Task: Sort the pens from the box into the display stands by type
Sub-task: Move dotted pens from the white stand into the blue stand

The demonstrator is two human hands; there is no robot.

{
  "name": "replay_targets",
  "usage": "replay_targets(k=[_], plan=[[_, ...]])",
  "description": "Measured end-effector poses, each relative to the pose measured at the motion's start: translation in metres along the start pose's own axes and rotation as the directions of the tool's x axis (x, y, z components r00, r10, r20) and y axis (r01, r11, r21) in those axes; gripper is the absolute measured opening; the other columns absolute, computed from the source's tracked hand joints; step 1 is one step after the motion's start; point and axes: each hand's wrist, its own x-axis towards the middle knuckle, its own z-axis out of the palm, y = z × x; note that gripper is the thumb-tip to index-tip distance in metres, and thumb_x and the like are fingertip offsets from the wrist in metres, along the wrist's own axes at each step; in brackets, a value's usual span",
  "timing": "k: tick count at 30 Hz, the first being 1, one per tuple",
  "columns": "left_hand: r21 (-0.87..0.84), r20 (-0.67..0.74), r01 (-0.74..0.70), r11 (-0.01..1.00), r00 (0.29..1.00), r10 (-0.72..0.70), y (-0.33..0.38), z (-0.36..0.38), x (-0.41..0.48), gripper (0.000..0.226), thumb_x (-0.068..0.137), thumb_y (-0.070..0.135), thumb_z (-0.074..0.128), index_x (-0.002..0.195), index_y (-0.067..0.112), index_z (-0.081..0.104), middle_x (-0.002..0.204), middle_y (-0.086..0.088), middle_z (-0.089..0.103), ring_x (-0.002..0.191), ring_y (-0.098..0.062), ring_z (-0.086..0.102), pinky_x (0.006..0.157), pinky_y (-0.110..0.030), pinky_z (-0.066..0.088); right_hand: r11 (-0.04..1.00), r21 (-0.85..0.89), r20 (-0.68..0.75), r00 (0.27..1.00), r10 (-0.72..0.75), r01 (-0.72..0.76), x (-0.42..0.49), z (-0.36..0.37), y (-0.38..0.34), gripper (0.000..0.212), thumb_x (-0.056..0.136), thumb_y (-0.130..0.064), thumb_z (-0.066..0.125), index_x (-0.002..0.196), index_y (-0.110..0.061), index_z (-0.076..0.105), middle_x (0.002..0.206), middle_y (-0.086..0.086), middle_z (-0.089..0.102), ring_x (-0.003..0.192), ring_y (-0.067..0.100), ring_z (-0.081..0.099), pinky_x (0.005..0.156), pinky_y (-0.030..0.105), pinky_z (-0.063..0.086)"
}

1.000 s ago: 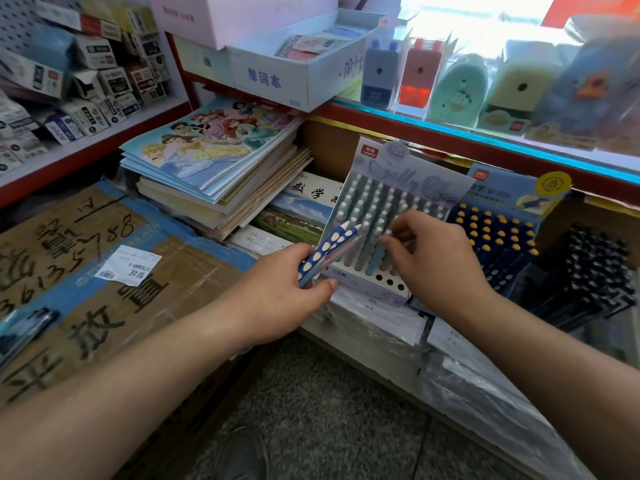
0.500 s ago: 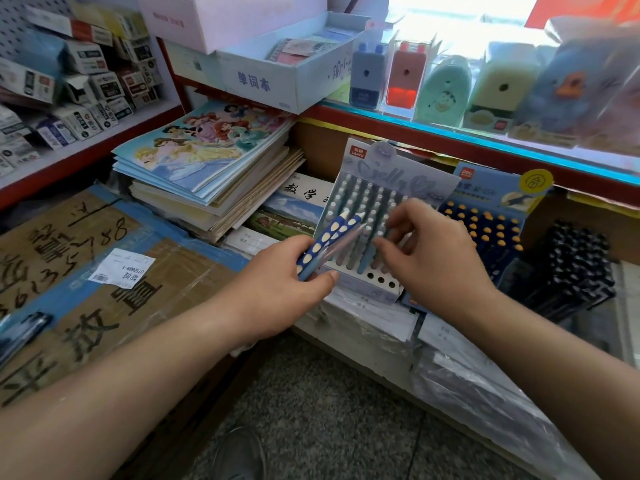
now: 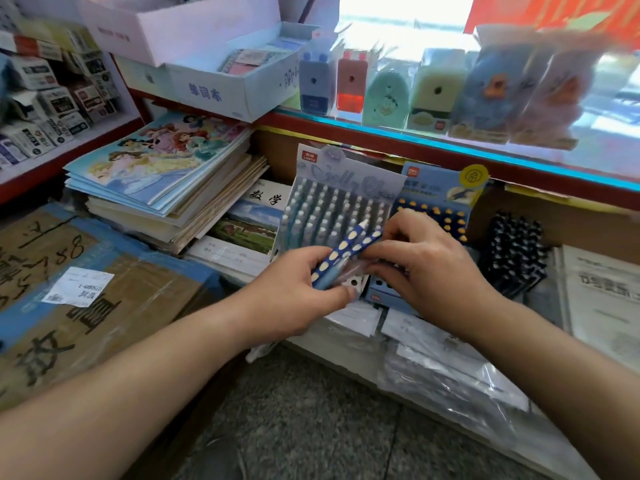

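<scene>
My left hand grips a small bunch of dark blue pens with pale oval dots, tips pointing up and right. My right hand pinches the same bunch near its upper end, fingers closed around it. Behind the hands stands a pale grey-blue display stand filled with rows of light pens. To its right is a blue display stand holding dark pens with yellow tops, partly hidden by my right hand. A black rack of dark pens stands further right.
A stack of picture notebooks lies to the left, with a taped cardboard box in front of it. Exercise books lie beside the stands. Pencil sharpeners line the upper shelf. Plastic-wrapped packs lie along the front edge.
My right hand has left the grey-blue stand's pens and come down onto the dotted pens held in my left hand. The left hand shifted slightly right.
</scene>
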Motion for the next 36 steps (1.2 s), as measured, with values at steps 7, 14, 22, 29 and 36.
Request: replay_targets(k=[7, 14, 22, 29, 36], plan=[[-0.001, -0.118, 0.086, 0.996, 0.989, -0.086, -0.006, -0.008, 0.004, 0.018, 0.091, 0.021, 0.073, 0.106, 0.020, 0.064, 0.069, 0.003, 0.050, 0.046, -0.009, 0.044, 0.041, -0.026, 0.037, 0.959, -0.106, 0.115, 0.955, 0.274, -0.262, -0.014, -0.021, 0.018, 0.010, 0.092, -0.021, 0.072, 0.099, -0.017, 0.066, 0.093, -0.003, 0.061, 0.088, 0.021, 0.058, 0.078, 0.031, 0.047], [-0.056, -0.178, 0.109, 0.992, 0.977, -0.117, -0.017, -0.012, 0.003, 0.021, 0.091, 0.023, 0.073, 0.110, 0.020, 0.064, 0.055, 0.015, 0.048, 0.048, -0.011, 0.043, 0.042, -0.026, 0.037, 0.663, 0.479, 0.322, 0.818, 0.477, -0.575, -0.011, -0.010, 0.008, 0.085, 0.094, -0.013, 0.070, 0.153, -0.047, 0.019, 0.082, 0.001, 0.068, 0.070, 0.015, 0.071, 0.069, 0.044, 0.061], [-0.063, -0.203, 0.106, 0.992, 0.972, -0.117, -0.019, -0.023, -0.004, 0.020, 0.093, 0.021, 0.071, 0.111, 0.019, 0.062, 0.053, 0.012, 0.046, 0.046, -0.013, 0.039, 0.041, -0.026, 0.035, 0.339, 0.697, 0.383, 0.728, 0.569, -0.632, 0.017, 0.007, -0.010, 0.037, 0.102, -0.010, 0.057, 0.136, -0.020, 0.044, 0.078, 0.011, 0.071, 0.072, 0.028, 0.074, 0.070, 0.044, 0.064], [-0.043, -0.225, 0.096, 0.994, 0.969, -0.103, -0.023, -0.034, -0.006, 0.018, 0.093, 0.020, 0.071, 0.107, 0.016, 0.061, 0.050, 0.013, 0.044, 0.041, -0.010, 0.038, 0.040, -0.025, 0.034, 0.496, 0.614, 0.291, 0.760, 0.581, -0.614, 0.024, 0.026, -0.019, 0.013, 0.101, -0.022, 0.061, 0.096, -0.010, 0.060, 0.080, 0.006, 0.073, 0.072, 0.020, 0.073, 0.072, 0.047, 0.062], [0.045, -0.225, 0.099, 0.994, 0.971, -0.087, -0.024, -0.036, -0.008, 0.020, 0.091, 0.027, 0.072, 0.105, 0.017, 0.062, 0.063, 0.005, 0.047, 0.041, -0.006, 0.041, 0.041, -0.022, 0.037, 0.712, 0.449, 0.174, 0.834, 0.523, -0.540, 0.024, 0.039, -0.024, 0.020, 0.100, -0.026, 0.061, 0.087, -0.021, 0.048, 0.077, 0.000, 0.063, 0.066, 0.012, 0.062, 0.063, 0.041, 0.056]])
